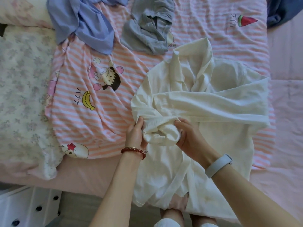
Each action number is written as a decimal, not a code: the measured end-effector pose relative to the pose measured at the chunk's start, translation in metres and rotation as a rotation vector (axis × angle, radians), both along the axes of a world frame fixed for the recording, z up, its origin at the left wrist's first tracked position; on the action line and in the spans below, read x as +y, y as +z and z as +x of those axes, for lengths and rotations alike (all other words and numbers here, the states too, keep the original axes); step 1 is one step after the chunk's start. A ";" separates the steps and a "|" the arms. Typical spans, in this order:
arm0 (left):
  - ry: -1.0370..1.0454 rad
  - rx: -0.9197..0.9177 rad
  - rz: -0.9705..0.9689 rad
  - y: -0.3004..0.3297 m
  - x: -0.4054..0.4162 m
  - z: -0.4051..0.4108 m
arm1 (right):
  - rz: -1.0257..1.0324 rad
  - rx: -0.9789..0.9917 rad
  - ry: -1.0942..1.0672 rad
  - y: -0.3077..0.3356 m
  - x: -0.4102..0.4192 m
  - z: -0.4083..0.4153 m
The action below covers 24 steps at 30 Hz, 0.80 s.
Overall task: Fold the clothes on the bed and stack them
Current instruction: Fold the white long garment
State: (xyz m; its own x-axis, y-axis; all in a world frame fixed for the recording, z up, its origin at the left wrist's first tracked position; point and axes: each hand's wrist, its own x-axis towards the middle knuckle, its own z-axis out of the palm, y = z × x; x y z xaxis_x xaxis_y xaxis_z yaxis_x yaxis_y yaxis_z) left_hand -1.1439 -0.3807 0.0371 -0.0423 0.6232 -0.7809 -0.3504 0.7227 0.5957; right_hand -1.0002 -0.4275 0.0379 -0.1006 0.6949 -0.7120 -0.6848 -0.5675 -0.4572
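A cream white shirt (pixel 205 102) lies spread and crumpled on the bed, its lower part hanging over the near edge. My left hand (pixel 135 133) and my right hand (pixel 188 136) both grip a bunched fold of it, probably a sleeve end, at the middle. A lilac-blue garment (pixel 85 22) lies rumpled at the far left. Beside it at the far centre sits a crumpled grey garment (pixel 147 30).
A pink-and-white striped quilt (pixel 85 112) with cartoon prints covers the bed. A floral pillow or blanket (pixel 21 89) lies at the left. A dark blue cloth (pixel 282 12) shows at the far right corner. White furniture with black dots (pixel 29 208) stands below the bed's near-left edge.
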 end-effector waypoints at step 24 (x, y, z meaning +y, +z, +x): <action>0.071 0.292 -0.211 -0.026 0.010 0.019 | 0.178 -0.899 0.038 0.015 -0.018 0.046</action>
